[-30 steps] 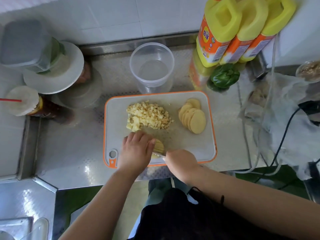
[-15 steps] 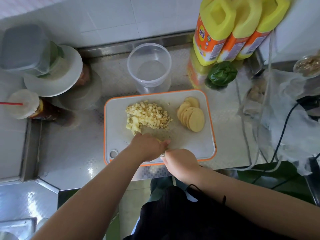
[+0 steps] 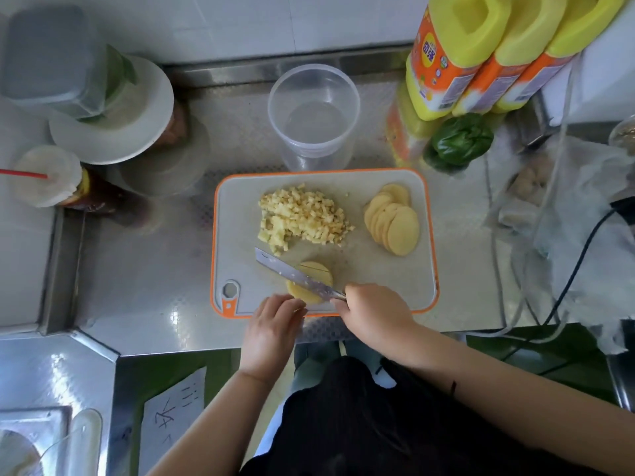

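The stacked potato slices lie near the front edge of the orange-rimmed cutting board, one cut line showing across the top. The knife rests slantwise over them, its tip pointing away and to the left. The right hand has its fingers wrapped round the handle at the board's front edge. The left hand sits just in front of the stack with bent fingers. Their tips reach the near rim of the slices, but I cannot tell whether they grip it.

Farther back on the board are a heap of diced potato and, to the right, a fan of round slices. The board stands on a steel tabletop against a white tiled wall. Behind the board are a clear tub, yellow bottles and a green pepper.

Half a second ago the left hand covered the stack and most of the blade. It has since drawn back toward the person, baring both.
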Available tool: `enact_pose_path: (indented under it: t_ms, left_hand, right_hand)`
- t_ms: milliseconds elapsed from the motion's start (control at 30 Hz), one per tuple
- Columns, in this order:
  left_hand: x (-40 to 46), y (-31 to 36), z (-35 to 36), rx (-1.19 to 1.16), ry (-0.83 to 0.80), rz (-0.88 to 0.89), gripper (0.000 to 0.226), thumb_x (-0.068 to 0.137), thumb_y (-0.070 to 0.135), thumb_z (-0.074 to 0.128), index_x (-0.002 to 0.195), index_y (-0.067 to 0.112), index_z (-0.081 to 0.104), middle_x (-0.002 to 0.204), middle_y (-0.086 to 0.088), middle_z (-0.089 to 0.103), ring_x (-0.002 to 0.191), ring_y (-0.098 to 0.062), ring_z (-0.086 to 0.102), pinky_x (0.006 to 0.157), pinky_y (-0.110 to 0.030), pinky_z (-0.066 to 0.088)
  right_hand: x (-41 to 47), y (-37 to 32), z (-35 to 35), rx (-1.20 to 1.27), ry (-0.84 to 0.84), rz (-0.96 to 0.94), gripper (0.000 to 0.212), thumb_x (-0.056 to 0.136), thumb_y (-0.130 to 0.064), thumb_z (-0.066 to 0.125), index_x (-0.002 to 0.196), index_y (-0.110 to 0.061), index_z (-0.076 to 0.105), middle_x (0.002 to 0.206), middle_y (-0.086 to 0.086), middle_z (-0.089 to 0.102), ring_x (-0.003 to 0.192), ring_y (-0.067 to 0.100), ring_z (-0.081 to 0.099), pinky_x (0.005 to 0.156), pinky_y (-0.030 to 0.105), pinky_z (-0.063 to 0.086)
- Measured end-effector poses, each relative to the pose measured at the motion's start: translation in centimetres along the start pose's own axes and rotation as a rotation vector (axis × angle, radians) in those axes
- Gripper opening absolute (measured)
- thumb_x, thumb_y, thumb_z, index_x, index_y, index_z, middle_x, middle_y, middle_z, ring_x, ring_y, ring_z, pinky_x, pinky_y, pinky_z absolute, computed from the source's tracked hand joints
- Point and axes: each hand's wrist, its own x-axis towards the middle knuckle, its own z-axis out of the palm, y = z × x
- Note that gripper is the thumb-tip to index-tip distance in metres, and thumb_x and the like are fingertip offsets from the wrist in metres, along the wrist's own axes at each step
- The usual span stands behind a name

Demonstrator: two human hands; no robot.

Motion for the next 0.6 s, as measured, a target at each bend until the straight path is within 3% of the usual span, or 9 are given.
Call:
enact_pose_path:
  t_ms: [233, 367, 600]
  left_hand:
    - [1.2, -0.9, 1.3, 0.042, -0.018, 0.075, 0.008, 0.090, 0.022, 0.057, 0.096, 0.018, 0.054, 0.090, -0.006, 0.060, 0.076, -0.029, 0.058, 0.056, -0.037, 0.052]
    - [1.3, -1.3, 1.5, 0.042, -0.028, 0.083, 0.006, 0.088, 0.019, 0.058, 0.091, 0.014, 0.061, 0.087, -0.008, 0.059, 0.073, -0.031, 0.059, 0.054, -0.039, 0.052]
    - [1.1, -1.1, 1.8, 0.055, 0.027, 0.089, 0.019, 0.089, 0.021, 0.057, 0.086, 0.007, 0.069, 0.086, -0.008, 0.063, 0.070, -0.029, 0.062, 0.053, -0.038, 0.054]
  right_hand:
    - [0.0, 0.4, -0.2, 0.009, 0.004, 0.050, 0.036, 0.099, -0.045, 0.040, 0.079, -0.015, 0.044, 0.062, -0.001, 0.046, 0.058, 0.021, 0.048, 0.043, 0.027, 0.025]
    - [0.1, 0.6, -0.2, 0.009, 0.011, 0.071, 0.037, 0.098, -0.045, 0.042, 0.077, -0.015, 0.044, 0.060, -0.002, 0.045, 0.059, 0.022, 0.050, 0.045, 0.031, 0.029]
    - [0.3, -0.1, -0.3, -0.058, -0.042, 0.014, 0.032, 0.099, -0.044, 0.041, 0.081, -0.017, 0.042, 0.061, -0.005, 0.039, 0.057, 0.019, 0.043, 0.043, 0.027, 0.019]
